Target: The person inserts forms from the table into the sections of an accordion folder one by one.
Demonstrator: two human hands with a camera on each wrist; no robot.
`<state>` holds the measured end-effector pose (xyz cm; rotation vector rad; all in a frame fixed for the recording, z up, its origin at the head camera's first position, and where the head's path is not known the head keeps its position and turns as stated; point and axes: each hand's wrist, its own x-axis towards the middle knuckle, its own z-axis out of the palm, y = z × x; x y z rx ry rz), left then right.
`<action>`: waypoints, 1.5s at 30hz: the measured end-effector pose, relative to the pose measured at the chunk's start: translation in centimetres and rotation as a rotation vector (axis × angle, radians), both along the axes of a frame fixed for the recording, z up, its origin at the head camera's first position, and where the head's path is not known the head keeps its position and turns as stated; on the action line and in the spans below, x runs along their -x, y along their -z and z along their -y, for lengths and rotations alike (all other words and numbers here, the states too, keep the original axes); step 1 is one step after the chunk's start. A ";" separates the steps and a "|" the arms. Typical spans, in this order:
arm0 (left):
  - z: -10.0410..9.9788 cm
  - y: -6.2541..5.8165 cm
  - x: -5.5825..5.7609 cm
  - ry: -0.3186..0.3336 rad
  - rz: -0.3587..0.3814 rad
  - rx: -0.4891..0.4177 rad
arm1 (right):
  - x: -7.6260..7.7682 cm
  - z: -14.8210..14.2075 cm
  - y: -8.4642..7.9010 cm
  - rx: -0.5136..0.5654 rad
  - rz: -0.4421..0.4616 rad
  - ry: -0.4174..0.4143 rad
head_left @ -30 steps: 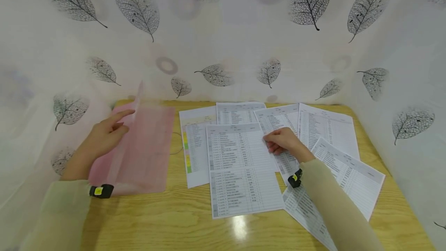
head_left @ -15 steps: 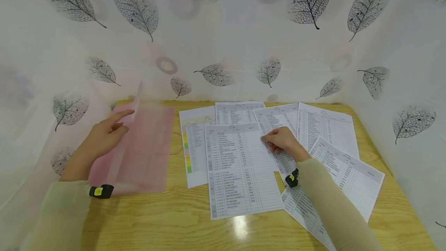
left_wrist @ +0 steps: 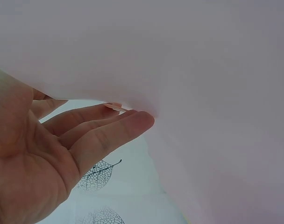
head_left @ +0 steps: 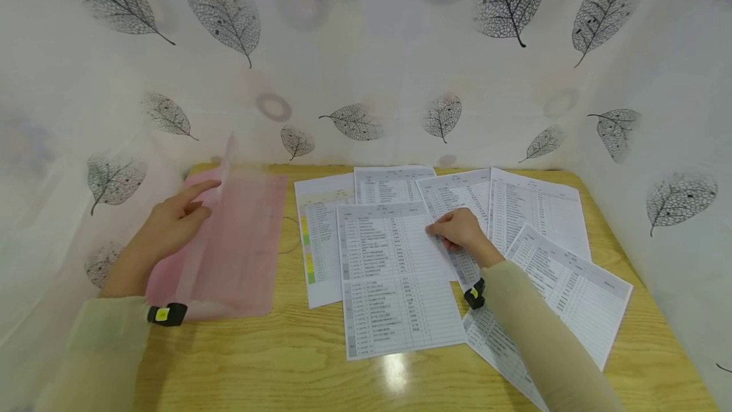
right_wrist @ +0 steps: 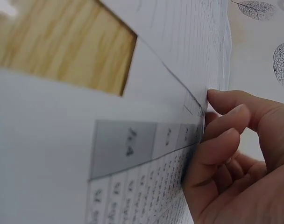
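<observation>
Printed sheet, lower centre of frame: right hand pinches its right edge, left hand, well apart, pinches up the pink folder cover at left; seemingly the pick-up step, calling for a lift clear of neighbouring papers.

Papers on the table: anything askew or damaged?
Askew, yes: the rightmost sheet lies slanted, partly over the back-right sheet, while the front sheet sits nearly straight. No tears visible.
</observation>
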<state>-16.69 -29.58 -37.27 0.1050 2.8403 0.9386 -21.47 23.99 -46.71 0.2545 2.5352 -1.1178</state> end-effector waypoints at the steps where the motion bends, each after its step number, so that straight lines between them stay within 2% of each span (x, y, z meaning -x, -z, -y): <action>1: 0.0 0.0 0.0 0.000 0.000 -0.001 | -0.1 0.0 0.0 -0.002 -0.005 0.002; 9: 0.0 0.0 0.1 0.002 -0.001 0.002 | -0.5 0.7 0.1 -0.070 -0.063 0.021; 15: 0.0 0.1 0.0 0.009 -0.001 0.010 | -0.6 1.1 0.1 -0.085 -0.067 0.028; 22: 0.1 0.0 0.0 0.019 -0.007 0.010 | -0.8 2.0 0.3 -0.186 -0.125 0.018; 28: -0.1 -0.2 -0.1 0.013 0.007 0.005 | -0.8 2.4 -0.2 -0.150 -0.110 0.053; 35: 0.0 -0.1 -0.1 0.018 0.003 0.007 | -1.0 2.6 -0.5 -0.221 -0.093 0.062; 41: 0.1 0.0 0.1 0.023 -0.010 0.005 | -1.3 2.8 -0.9 -0.270 -0.092 0.029; 45: 0.1 0.0 0.1 0.019 -0.003 0.005 | -1.5 2.9 -1.2 -0.260 -0.075 0.014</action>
